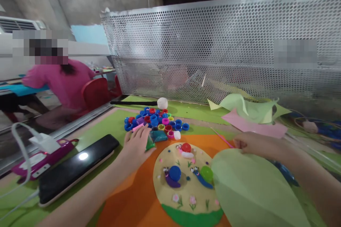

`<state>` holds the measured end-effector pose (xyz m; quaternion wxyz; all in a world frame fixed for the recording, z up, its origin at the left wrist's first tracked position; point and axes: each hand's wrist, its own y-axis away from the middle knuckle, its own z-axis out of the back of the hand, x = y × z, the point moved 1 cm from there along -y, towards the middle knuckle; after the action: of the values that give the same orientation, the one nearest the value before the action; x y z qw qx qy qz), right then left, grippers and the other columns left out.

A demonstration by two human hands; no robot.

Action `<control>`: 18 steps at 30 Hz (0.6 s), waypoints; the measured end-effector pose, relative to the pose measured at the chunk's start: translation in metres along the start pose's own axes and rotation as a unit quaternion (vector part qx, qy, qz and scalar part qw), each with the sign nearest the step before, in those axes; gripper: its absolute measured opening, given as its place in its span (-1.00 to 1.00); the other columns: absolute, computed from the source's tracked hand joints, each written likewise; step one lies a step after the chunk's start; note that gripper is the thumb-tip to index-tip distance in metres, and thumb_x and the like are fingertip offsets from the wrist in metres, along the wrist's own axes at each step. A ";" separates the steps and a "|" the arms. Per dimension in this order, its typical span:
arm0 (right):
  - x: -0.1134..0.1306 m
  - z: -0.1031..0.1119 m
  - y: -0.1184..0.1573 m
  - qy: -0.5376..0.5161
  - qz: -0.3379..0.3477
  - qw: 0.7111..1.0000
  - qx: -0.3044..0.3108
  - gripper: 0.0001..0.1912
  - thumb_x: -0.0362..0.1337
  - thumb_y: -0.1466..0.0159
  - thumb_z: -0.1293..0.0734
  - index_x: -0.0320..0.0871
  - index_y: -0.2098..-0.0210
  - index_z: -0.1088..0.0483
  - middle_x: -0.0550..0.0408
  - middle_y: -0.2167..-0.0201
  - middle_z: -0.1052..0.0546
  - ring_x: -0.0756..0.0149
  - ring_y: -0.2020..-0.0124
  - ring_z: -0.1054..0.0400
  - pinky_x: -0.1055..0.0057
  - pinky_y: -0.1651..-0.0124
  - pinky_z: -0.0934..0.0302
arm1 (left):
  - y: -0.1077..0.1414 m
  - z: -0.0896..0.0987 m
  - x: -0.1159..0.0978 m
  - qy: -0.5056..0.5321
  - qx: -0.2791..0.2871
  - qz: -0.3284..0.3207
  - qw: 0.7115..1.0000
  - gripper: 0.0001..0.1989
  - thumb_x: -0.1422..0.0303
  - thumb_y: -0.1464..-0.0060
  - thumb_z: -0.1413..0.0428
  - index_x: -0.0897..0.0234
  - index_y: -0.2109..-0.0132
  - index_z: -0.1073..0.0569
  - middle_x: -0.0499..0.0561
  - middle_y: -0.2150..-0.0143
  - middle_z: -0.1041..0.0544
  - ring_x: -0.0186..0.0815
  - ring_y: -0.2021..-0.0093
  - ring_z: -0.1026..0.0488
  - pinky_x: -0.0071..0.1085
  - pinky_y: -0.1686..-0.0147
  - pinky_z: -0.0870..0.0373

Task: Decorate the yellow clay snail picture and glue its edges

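Note:
My left hand (137,142) reaches over small packets beside the bottle caps, its thumb and fingers round a green packet (150,144). A teal packet (159,136) and a pink one (137,127) lie against its fingers. My right hand (243,142) is closed on the top edge of a light green paper sheet (255,184), which overlaps the right side of a round clay picture (183,188). On that picture are three clay snails with bottle-cap shells: a red cap (186,148), a blue cap (175,173) and a green cap (206,174).
Many coloured bottle caps (156,118) are heaped behind my left hand. A black power bank (77,170) and a pink power strip (42,159) lie left. Crumpled green paper (243,108) and pink paper (253,124) lie back right, before a perforated metal screen (226,42).

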<state>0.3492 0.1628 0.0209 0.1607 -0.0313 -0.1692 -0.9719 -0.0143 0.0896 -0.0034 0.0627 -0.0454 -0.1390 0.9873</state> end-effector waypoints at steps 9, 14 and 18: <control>0.001 0.004 0.002 0.049 -0.009 0.998 0.048 -0.81 -0.21 -0.29 -0.24 -0.25 0.31 -0.32 0.14 0.40 -0.36 0.38 0.40 -0.28 0.39 0.33 -0.23 | 0.000 -0.009 -0.001 -0.035 0.000 -0.021 0.999 -0.58 0.26 -0.13 0.05 0.34 -0.10 -0.28 0.19 -0.08 -0.35 0.02 -0.15 -0.17 0.11 -0.15 0.08; 0.008 0.010 0.011 0.059 -0.024 0.997 0.050 -0.83 -0.24 -0.29 -0.25 -0.25 0.33 -0.33 0.14 0.41 -0.37 0.39 0.41 -0.29 0.40 0.34 -0.24 | -0.002 -0.005 0.000 -0.026 -0.020 -0.048 0.998 -0.63 0.26 -0.17 0.12 0.31 -0.05 -0.33 0.12 -0.05 -0.39 -0.07 -0.13 -0.20 -0.08 -0.12 -0.09; 0.012 0.012 0.018 0.047 -0.040 0.997 0.036 -0.79 -0.22 -0.27 -0.27 -0.25 0.42 -0.32 0.18 0.48 -0.35 0.46 0.51 -0.25 0.49 0.45 -0.21 | -0.005 -0.001 0.003 -0.022 -0.018 -0.060 0.998 -0.67 0.30 -0.18 0.13 0.25 -0.01 -0.38 0.04 -0.01 -0.43 -0.14 -0.11 -0.24 -0.15 -0.11 -0.12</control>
<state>0.3440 0.1470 0.0389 0.1301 0.0274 -0.1973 -0.9713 -0.0171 0.0949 -0.0038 0.1179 -0.0166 -0.1604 0.9798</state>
